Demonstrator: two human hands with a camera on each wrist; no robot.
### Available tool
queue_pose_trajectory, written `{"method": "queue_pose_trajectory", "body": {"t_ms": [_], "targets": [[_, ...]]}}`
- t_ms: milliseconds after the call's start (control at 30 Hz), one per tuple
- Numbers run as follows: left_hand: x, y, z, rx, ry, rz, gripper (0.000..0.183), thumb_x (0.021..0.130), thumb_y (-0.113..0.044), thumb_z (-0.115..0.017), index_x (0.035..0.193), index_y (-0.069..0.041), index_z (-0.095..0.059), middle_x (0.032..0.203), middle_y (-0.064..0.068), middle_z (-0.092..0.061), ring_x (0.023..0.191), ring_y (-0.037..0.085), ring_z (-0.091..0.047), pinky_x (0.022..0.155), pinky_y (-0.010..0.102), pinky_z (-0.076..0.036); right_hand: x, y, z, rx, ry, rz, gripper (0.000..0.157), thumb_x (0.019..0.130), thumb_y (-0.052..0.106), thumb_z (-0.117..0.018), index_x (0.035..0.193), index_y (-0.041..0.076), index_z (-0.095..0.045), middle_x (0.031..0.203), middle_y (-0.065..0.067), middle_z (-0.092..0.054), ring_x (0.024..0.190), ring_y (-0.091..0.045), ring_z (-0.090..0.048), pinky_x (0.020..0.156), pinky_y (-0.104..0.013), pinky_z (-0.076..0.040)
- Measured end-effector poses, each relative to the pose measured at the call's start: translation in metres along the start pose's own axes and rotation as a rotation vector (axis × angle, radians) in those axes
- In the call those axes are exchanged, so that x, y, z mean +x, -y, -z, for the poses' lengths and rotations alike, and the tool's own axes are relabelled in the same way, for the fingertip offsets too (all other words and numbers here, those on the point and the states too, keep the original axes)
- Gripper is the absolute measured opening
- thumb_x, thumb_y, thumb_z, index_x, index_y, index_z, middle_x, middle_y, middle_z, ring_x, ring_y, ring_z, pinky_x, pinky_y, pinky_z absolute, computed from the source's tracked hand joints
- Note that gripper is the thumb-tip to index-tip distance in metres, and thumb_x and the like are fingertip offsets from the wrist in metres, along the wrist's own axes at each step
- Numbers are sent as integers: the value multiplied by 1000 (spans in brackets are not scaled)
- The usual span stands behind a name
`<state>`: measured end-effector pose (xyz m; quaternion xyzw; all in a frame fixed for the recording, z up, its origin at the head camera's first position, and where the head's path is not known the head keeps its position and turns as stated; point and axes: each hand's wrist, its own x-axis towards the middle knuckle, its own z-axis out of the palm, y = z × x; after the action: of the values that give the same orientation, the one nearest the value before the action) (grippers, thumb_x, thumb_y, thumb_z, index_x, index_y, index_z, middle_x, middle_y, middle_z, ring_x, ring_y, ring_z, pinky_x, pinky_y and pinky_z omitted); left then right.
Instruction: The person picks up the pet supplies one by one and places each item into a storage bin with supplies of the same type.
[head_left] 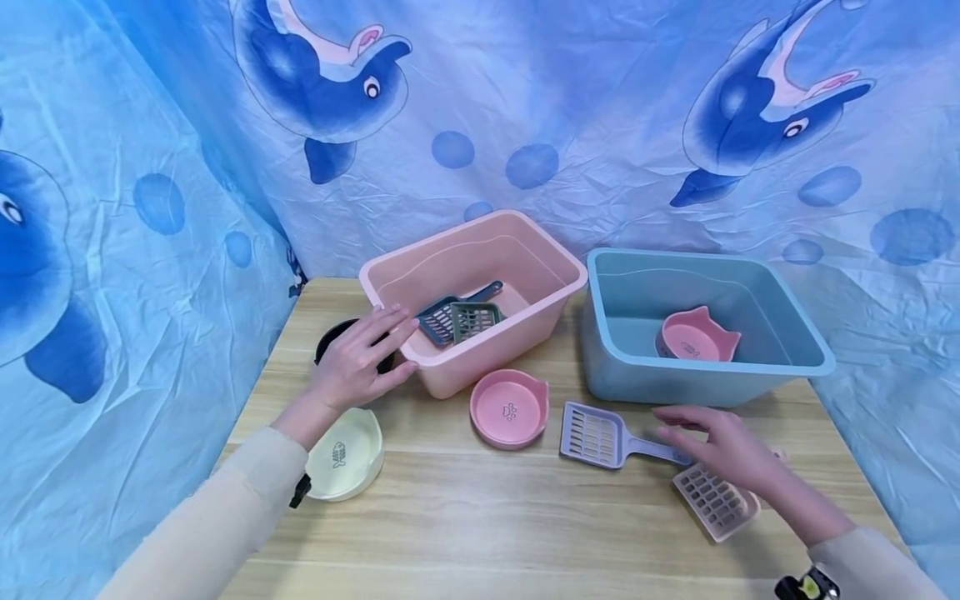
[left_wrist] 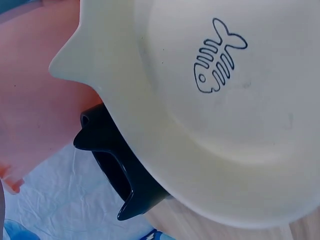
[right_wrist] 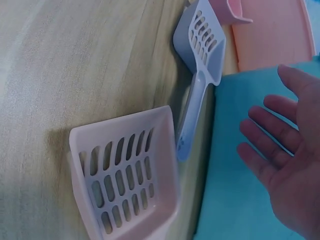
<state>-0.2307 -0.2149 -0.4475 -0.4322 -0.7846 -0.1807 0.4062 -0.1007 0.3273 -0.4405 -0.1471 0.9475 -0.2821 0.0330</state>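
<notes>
My left hand [head_left: 363, 358], fingers extended, reaches over the near left corner of the pink bin [head_left: 480, 354], its fingertips right at the rim. Inside that bin lie a dark blue slotted scoop [head_left: 435, 321] and a green one [head_left: 476, 318]. Below the left hand are a black bowl [left_wrist: 127, 170], partly hidden, and a cream cat-eared bowl [head_left: 345, 458] with a fishbone print. My right hand [head_left: 716, 442] hovers with relaxed fingers over the handle end of a purple litter scoop [head_left: 592, 433]. A pale pink scoop [right_wrist: 125, 175] lies beneath that hand. Neither hand holds anything.
A blue bin [head_left: 705, 383] stands at the right, with a pink cat-eared bowl [head_left: 697, 333] inside. Another pink bowl [head_left: 510, 408] with a paw print sits on the wooden table [head_left: 480, 533] in front of the bins. Dolphin-printed cloth [head_left: 600, 100] hangs behind and at both sides.
</notes>
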Motion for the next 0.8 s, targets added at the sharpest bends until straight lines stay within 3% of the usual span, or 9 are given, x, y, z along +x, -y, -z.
{"method": "queue_pose_trajectory", "body": {"t_ms": [100, 233, 300, 567, 800], "targets": [[-1, 1, -1, -3, -9, 11, 64, 110, -57, -50, 131, -2, -75, 134, 20, -71, 123, 42, -69, 103, 60, -57, 4, -5, 0, 80, 28, -40, 40, 103, 28, -74, 136, 5, -72, 128, -10, -76, 110, -14, -73, 89, -31, -64], [-1, 1, -1, -1, -6, 19, 66, 110, -58, -48, 130, -1, -75, 134, 20, -72, 123, 42, -69, 103, 60, -57, 9, -12, 4, 180, 83, -110, 43, 107, 31, -68, 140, 3, -68, 132, -13, -74, 112, 1, -66, 90, -19, -58], [-1, 1, -1, 1, -5, 20, 66, 111, -58, -48, 129, -1, -76, 133, 20, -72, 123, 42, -69, 103, 60, -57, 10, -16, 6, 208, 112, -134, 44, 108, 32, -67, 142, 3, -67, 134, -14, -73, 112, 3, -65, 90, -19, -57], [0, 0, -1, 7, 1, 19, 66, 111, -59, -48, 130, -2, -75, 133, 20, -72, 122, 42, -70, 103, 59, -57, 15, -33, 7, 256, 235, -165, 43, 108, 31, -66, 140, 1, -68, 131, -15, -73, 112, -19, -68, 88, -23, -58], [-1, 0, -1, 7, 8, 17, 66, 111, -58, -48, 132, -3, -74, 134, 20, -72, 122, 42, -69, 103, 59, -57, 20, -44, 2, 334, 368, -167, 41, 106, 25, -69, 137, -1, -68, 130, -17, -73, 105, -19, -67, 86, -23, -58]]}}
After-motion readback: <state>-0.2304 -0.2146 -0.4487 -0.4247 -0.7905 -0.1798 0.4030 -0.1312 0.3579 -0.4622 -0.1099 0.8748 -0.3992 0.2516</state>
